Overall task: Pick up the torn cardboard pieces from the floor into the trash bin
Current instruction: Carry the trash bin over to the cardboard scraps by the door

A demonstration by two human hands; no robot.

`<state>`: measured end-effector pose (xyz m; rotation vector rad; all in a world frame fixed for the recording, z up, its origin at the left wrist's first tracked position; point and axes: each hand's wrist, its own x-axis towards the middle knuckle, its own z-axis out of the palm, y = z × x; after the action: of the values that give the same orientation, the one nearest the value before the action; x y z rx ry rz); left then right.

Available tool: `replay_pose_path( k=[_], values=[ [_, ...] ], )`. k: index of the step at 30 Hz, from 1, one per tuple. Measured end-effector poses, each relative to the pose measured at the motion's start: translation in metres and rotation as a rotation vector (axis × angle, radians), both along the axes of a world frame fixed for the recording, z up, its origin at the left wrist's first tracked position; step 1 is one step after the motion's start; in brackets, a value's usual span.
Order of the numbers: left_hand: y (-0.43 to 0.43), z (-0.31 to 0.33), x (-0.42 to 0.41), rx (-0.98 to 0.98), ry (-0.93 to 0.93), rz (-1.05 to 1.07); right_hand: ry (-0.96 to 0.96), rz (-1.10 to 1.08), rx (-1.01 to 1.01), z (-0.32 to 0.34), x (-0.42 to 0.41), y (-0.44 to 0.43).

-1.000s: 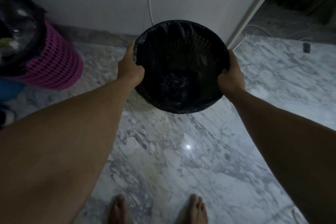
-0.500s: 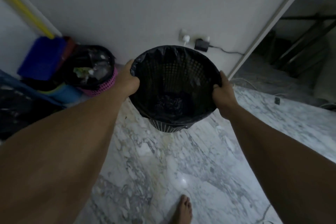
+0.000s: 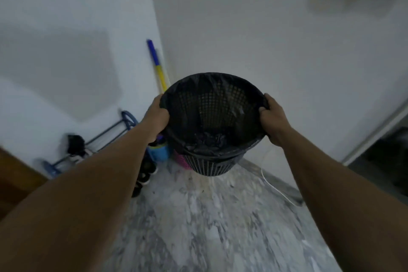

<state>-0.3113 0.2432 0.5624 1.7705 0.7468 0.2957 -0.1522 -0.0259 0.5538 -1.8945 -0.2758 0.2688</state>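
One black mesh trash bin (image 3: 209, 161) with a dark liner, held up at centre frame above the marble floor (image 3: 216, 223), two hands, left hand (image 3: 155, 116) and right hand (image 3: 272, 119) each gripping opposite rim edges, one blue-and-yellow pole (image 3: 157, 66) against the wall

black mesh bin (image 3: 209, 166), black liner (image 3: 220, 153) — grey-veined marble floor (image 3: 209, 232).
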Motion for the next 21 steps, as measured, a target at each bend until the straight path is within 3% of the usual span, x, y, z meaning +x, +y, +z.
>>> replay_pose_path(
  k=[4,12,21],
  values=[
    [0.029,0.056,-0.057,0.04,-0.031,0.151,-0.035,0.211,-0.048,0.047,-0.005,0.064],
    [0.055,0.127,-0.193,0.069,-0.087,0.592,-0.061,0.563,0.043,0.129,-0.082,0.18],
    [-0.008,0.156,-0.42,0.048,-0.122,1.144,-0.024,1.085,0.066,0.163,-0.274,0.275]
  ],
)
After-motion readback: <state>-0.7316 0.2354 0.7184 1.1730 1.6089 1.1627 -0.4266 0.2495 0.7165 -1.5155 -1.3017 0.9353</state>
